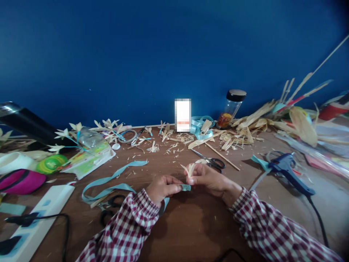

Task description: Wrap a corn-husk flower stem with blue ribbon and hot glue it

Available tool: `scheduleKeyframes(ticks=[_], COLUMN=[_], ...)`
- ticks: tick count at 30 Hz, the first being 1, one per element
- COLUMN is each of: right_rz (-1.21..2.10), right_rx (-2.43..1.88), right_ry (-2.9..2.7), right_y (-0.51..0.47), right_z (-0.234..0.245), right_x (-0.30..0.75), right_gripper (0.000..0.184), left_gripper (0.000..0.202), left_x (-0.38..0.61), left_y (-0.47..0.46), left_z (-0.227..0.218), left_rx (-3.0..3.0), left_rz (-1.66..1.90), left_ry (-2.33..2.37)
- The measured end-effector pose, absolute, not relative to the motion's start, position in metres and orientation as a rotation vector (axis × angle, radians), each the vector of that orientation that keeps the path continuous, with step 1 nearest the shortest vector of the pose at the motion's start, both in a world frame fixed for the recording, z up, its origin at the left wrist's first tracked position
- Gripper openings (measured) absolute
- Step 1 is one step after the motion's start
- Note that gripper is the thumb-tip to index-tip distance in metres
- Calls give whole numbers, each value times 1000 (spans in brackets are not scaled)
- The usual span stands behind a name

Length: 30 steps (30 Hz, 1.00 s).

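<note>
two hands sit below the centre of my view, fingertips closed on both. the right hand [206, 179] pinches a pale husk flower [190, 170] low down, its petals fanning upward; i take that grip as a way to keep them from being crushed. the left hand [163, 189] has thumb and fingers pressed together on a blue ribbon end [186, 187], just below the flower, probably to stop it curling. whether flower and ribbon touch, i cannot tell from here.

a slack ribbon [88, 187] loops over the table [191, 233] left of centre, seemingly loose so that it won't tug. black-handled scissors [106, 214] lie against it by the left sleeve [122, 225]; a second pair [216, 163] lies just above the right hand, i'd guess for easy reach.

farther out, a blue glue gun [290, 171] rests at the right of the frame, its cord trailing toward the lower right. a white power strip [54, 200] slants through the lower left. toward the wall, husk scraps [237, 138] and a ribbon coil [201, 136] lie right of centre, while blue-stemmed flowers [62, 134] cluster at middle left, perhaps put there to stay clear of the work.
</note>
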State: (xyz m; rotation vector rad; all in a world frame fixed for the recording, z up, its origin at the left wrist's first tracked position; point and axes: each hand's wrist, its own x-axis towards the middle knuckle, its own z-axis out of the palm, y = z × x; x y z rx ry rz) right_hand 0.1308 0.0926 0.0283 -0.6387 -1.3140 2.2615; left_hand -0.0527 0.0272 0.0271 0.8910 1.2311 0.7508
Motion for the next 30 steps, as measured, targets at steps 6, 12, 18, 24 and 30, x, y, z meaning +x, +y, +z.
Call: scheduleKeyframes(ticks=[6, 12, 18, 24, 30], right_rz=[2265, 2262, 2142, 2000, 1820], right_rx=[-660, -681, -741, -825, -901], right_ry=[-1353, -1368, -1425, -1458, -1533], right_y=[95, 96, 95, 96, 93], right_z=[25, 21, 22, 15, 16], right_x=[131, 131, 129, 125, 121], right_gripper=[25, 26, 26, 30, 30], left_gripper=[32, 26, 18, 24, 25], left_x=[-56, -51, -34, -31, -31], left_y=[27, 23, 19, 17, 16], left_z=[23, 36, 54, 47, 45], left_rx=[962, 1089, 1116, 1185, 1295], left_rz=[705, 703, 697, 764, 774], left_ry=[1249, 1445, 1624, 1656, 1690])
